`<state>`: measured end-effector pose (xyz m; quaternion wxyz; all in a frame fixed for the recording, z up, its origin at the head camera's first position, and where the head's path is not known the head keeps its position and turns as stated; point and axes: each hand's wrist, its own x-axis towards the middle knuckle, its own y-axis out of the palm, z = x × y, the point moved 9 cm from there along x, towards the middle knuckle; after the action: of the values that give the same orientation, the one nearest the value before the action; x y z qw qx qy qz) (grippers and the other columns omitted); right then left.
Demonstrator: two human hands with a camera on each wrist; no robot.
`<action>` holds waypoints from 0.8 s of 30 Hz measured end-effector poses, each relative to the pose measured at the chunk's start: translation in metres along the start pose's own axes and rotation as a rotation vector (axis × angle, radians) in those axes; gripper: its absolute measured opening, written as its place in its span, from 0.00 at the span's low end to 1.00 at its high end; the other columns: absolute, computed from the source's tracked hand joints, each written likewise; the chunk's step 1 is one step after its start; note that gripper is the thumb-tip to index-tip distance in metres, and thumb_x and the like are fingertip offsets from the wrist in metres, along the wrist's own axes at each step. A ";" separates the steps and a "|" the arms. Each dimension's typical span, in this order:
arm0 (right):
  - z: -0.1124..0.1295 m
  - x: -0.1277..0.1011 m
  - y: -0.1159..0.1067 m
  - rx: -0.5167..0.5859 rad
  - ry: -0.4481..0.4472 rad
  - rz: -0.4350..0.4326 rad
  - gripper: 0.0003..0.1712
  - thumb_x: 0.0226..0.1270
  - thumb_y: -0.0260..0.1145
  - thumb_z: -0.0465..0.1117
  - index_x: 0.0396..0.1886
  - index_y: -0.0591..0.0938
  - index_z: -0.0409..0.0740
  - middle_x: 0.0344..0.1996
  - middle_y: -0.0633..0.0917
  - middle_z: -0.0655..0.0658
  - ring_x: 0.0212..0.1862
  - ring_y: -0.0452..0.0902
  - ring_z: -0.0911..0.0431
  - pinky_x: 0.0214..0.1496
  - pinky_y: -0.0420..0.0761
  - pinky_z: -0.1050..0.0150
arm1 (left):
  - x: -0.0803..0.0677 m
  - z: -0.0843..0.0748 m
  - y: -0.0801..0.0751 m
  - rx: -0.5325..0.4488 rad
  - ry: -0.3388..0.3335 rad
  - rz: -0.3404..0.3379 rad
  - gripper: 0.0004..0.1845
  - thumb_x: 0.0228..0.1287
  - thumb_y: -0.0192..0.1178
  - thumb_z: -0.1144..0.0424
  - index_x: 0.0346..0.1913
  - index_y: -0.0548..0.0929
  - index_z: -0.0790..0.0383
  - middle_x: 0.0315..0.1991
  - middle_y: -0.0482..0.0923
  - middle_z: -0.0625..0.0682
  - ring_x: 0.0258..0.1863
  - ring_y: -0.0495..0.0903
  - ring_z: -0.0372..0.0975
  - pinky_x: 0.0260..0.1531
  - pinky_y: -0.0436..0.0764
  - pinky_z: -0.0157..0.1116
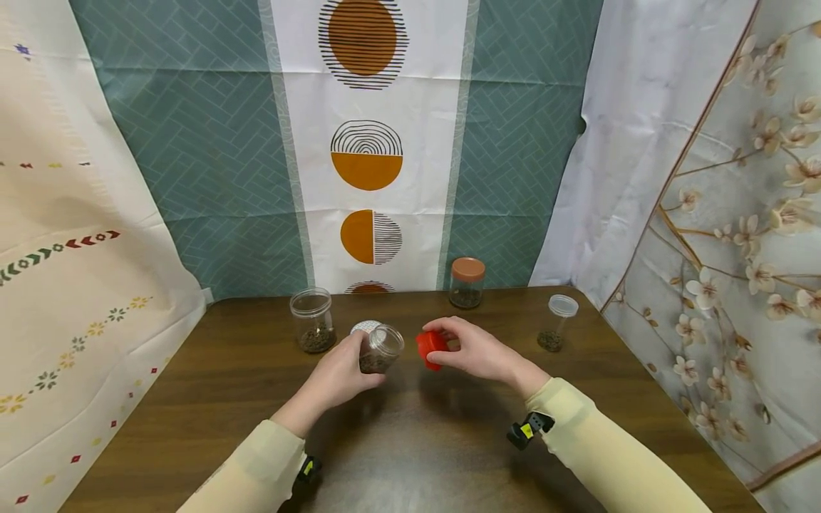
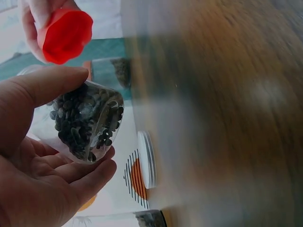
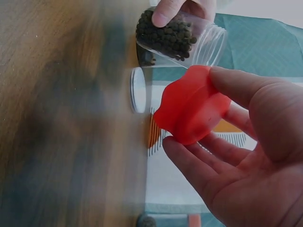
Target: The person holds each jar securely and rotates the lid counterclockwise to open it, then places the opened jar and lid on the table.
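Left hand: the left hand has its grip wrapped round a small clear jar – thumb on top, fingers curled beneath – and holds it tilted above the table, mouth toward the other hand.
Jar in hand: open, with dark pellets heaped in its lower part; it sits near the middle of the table, just left of the red lid.
Right hand: the right hand pinches a red lid between thumb and fingertips, close beside the jar's mouth but apart from it.
White lid: a white lid lies flat on the table just behind the held jar.
Open jar at left: a taller clear jar stands upright with no lid, dark pellets in its bottom.
Slim jar at right: a narrow jar with a clear cap stands well off to the right, a little dark fill at its base.
Far jar: a brown-lidded jar stands at the back edge – against the patterned cloth backdrop.
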<state>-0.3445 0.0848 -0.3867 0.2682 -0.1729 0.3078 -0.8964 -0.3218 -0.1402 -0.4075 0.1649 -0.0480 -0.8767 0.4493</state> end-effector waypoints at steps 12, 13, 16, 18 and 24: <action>0.007 0.013 0.024 -0.172 -0.009 0.036 0.31 0.74 0.78 0.44 0.72 0.81 0.45 0.60 0.84 0.47 0.58 0.81 0.51 0.61 0.86 0.51 | -0.012 0.021 -0.009 -0.029 -0.057 -0.010 0.32 0.56 0.86 0.59 0.56 0.77 0.65 0.46 0.81 0.51 0.49 0.83 0.47 0.54 0.82 0.53; 0.007 0.015 0.026 -0.184 -0.011 0.038 0.31 0.74 0.78 0.45 0.72 0.81 0.45 0.60 0.84 0.48 0.58 0.81 0.51 0.60 0.86 0.52 | -0.013 0.022 -0.010 -0.033 -0.063 -0.012 0.33 0.56 0.86 0.59 0.57 0.77 0.66 0.47 0.81 0.52 0.50 0.83 0.48 0.55 0.82 0.53; 0.005 0.020 0.030 -0.229 -0.006 0.049 0.31 0.73 0.79 0.47 0.72 0.82 0.46 0.59 0.84 0.49 0.58 0.81 0.52 0.60 0.85 0.54 | -0.016 0.028 -0.013 -0.032 -0.087 -0.015 0.34 0.56 0.86 0.59 0.58 0.77 0.67 0.48 0.80 0.54 0.50 0.82 0.49 0.55 0.82 0.54; 0.005 0.023 0.033 -0.250 -0.004 0.057 0.31 0.73 0.79 0.47 0.71 0.82 0.46 0.58 0.84 0.48 0.57 0.81 0.52 0.61 0.85 0.54 | -0.018 0.031 -0.016 -0.026 -0.097 -0.017 0.34 0.56 0.86 0.58 0.58 0.77 0.67 0.48 0.79 0.55 0.49 0.82 0.49 0.55 0.82 0.54; 0.005 0.030 0.039 -0.292 0.004 0.071 0.29 0.72 0.79 0.48 0.69 0.84 0.45 0.55 0.85 0.49 0.55 0.81 0.53 0.60 0.84 0.53 | -0.023 0.035 -0.024 -0.011 -0.109 -0.030 0.35 0.56 0.87 0.56 0.57 0.76 0.67 0.49 0.79 0.56 0.49 0.82 0.49 0.54 0.82 0.53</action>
<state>-0.3509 0.0388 -0.4036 0.2709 -0.1973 0.4413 -0.8324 -0.3098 -0.1867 -0.4132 0.1237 -0.0111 -0.8874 0.4439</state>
